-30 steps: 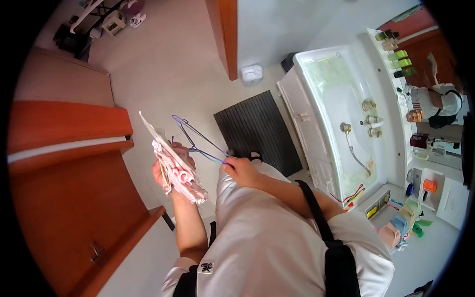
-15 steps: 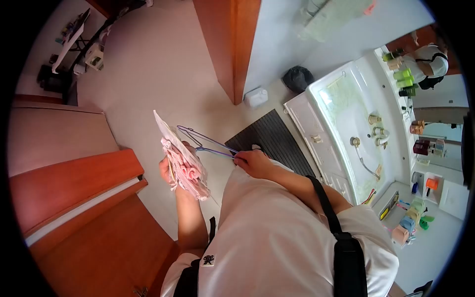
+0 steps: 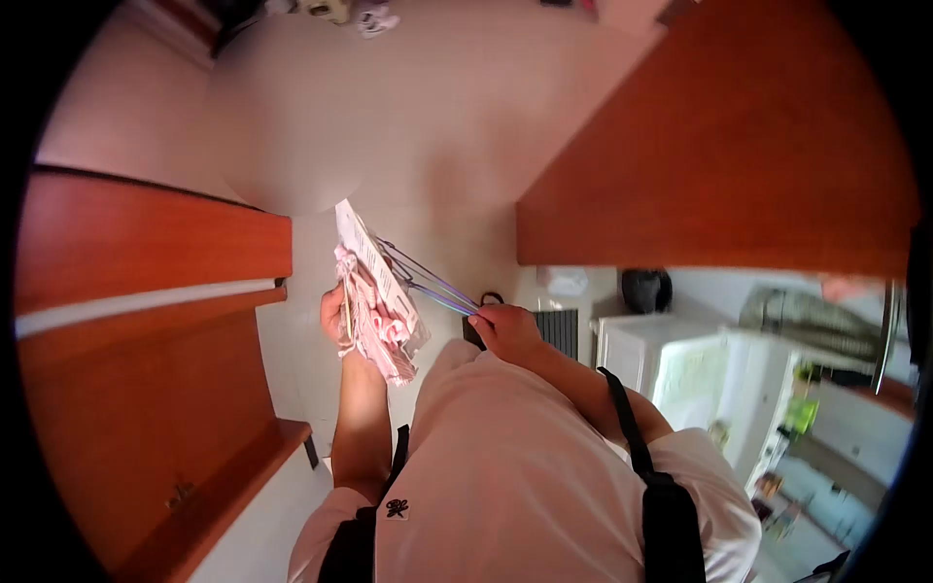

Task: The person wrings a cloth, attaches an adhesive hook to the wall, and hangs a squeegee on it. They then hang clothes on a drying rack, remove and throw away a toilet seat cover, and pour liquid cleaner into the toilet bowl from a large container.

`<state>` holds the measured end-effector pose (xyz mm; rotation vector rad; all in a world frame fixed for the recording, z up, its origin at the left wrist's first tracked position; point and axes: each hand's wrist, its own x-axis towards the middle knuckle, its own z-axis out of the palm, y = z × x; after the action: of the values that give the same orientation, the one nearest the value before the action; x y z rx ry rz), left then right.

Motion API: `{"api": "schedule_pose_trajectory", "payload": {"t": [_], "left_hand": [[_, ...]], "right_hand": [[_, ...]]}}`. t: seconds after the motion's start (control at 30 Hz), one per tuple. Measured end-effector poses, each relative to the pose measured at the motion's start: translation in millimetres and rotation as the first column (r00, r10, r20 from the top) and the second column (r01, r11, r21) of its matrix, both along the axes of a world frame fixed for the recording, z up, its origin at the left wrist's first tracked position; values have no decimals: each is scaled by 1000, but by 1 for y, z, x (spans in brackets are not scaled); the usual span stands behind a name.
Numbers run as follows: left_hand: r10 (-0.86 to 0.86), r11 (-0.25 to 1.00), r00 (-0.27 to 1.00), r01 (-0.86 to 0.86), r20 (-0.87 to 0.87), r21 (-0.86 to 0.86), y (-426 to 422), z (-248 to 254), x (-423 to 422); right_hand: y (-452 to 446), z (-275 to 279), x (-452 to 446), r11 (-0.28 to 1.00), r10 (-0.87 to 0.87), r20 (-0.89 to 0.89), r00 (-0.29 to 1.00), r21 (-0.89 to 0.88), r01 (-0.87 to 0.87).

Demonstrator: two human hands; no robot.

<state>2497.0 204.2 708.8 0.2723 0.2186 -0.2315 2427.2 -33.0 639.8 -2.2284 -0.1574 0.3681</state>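
Observation:
In the head view my left hand (image 3: 333, 313) is closed around a folded pink garment (image 3: 374, 330), which has ruffled or rolled folds on its front. A pale flat card (image 3: 362, 238) with what looks like lines of print stands up along the garment's far side. My right hand (image 3: 512, 332) is closed on the end of thin purple-blue clothes hangers (image 3: 442, 290). How many there are I cannot tell. Their hook ends reach left to the garment's edge, where the contact is partly hidden. Both hands are in front of my body at waist height.
A wooden door frame (image 3: 700, 185) stands ahead on the right, an open wooden door (image 3: 146, 408) on the left. Beyond the frame are a white washbasin cabinet (image 3: 622, 355), a black bin (image 3: 646, 290) and a dark floor mat (image 3: 557, 330). Pale floor (image 3: 418, 126) stretches ahead.
My view has turned and moved from the washroom toward the doorway. The basin and bin have shifted to the right. Both hands keep hold of the garment and hangers; the printed card shows more.

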Motion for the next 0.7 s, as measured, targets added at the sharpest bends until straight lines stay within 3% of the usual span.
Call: {"api": "schedule_pose_trajectory", "payload": {"t": [0.07,0.1,0.13,0.2,0.23,0.3,0.33,0.43,0.5,0.53,0.6,0.63,0.7], "left_hand": [[65,997,996,-67,-52,-24,-6,-15,28],[94,995,993,-95,-67,-10,-14,-20,46],[126,992,990,-125,-58,32,-22,-21,69],[-5,998,1000,6,15,-66,-23,-40,109],[-44,998,998,47,45,-51,-31,-47,134],[-67,996,991,73,118,-53,-66,-68,165],[-21,999,997,18,79,38,-76,-61,192],[-141,990,987,139,77,28,-115,-44,294],[-177,984,984,176,27,40,-148,-34,354],[-289,944,948,305,136,-123,-155,-56,381],[-396,855,882,456,257,-249,-197,-67,460],[-404,861,881,457,246,-222,-231,-39,466],[-360,932,932,361,44,-18,-289,-102,562]], "right_hand": [[-16,-2,43,992,125,204,971,-57,-115],[-32,-8,62,988,152,176,973,-62,-143],[-35,-13,82,993,111,224,968,8,-116],[-45,-30,113,989,17,334,942,135,-65],[-56,-48,130,982,75,150,986,159,-99],[-89,-47,162,963,73,70,995,254,-88],[-88,-53,190,941,81,35,996,328,-88],[-115,-67,277,990,33,274,961,124,-69],[-138,-57,328,997,-28,103,994,68,21],[-152,-52,351,997,-66,25,997,39,65],[-187,-59,402,996,-79,-107,991,30,83],[-211,-41,398,989,-136,-80,988,54,140],[-263,-37,470,965,-237,-87,968,94,245]]}}
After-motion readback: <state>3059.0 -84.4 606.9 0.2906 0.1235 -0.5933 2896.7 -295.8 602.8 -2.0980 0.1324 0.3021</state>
